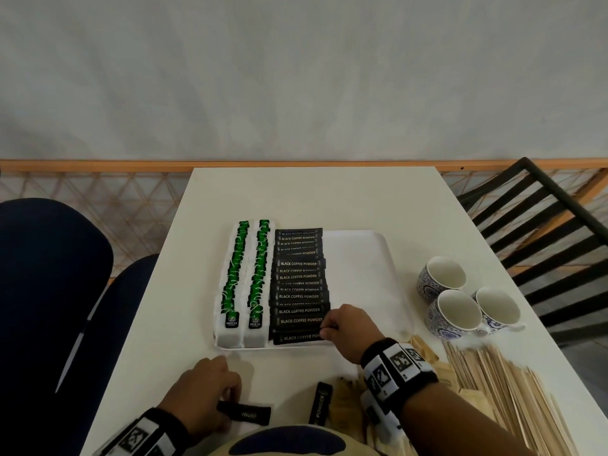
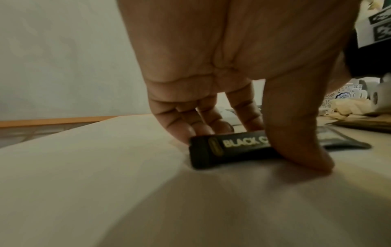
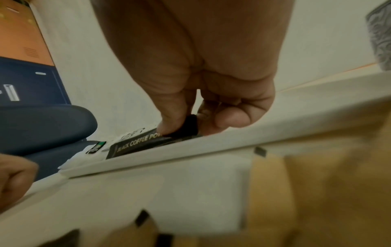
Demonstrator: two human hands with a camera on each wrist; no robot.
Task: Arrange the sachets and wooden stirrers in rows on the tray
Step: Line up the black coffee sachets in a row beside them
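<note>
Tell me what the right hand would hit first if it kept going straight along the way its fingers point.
The right hand points left along the tray's near edge, pinching a black coffee sachet. Going on, it would probably meet the nearest green tea bag first, though depth is unclear.

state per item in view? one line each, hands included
tray: on table, right part bare
green tea sachets: two rows, tray's left
black coffee row: beside green rows, overlapping
nearest row sachet: right hand pinches its end
loose coffee sachet: on table, left hand grips it
second loose sachet: on table, untouched
wooden stirrers: piled off tray
cups: three, upright, empty
</note>
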